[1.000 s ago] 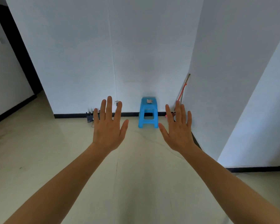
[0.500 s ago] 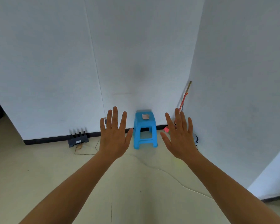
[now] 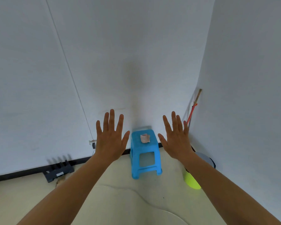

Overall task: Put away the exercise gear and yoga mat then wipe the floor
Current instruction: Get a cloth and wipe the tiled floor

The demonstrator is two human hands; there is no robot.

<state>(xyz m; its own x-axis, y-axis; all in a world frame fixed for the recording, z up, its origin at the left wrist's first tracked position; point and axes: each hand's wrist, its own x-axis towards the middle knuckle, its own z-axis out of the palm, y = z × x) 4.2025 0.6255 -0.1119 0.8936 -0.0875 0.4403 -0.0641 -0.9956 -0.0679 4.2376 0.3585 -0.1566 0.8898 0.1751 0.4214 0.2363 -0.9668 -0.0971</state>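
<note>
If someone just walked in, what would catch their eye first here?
The left hand and right hand, raised with fingers spread, frame a bright blue plastic stool by the white wall. A small crumpled pinkish cloth lies on its seat; a lime-green cylinder peeks out beside the right forearm.

Glossy plastic stool (image 3: 144,153); matt wall (image 3: 120,54); smooth floor (image 3: 120,205).
</note>
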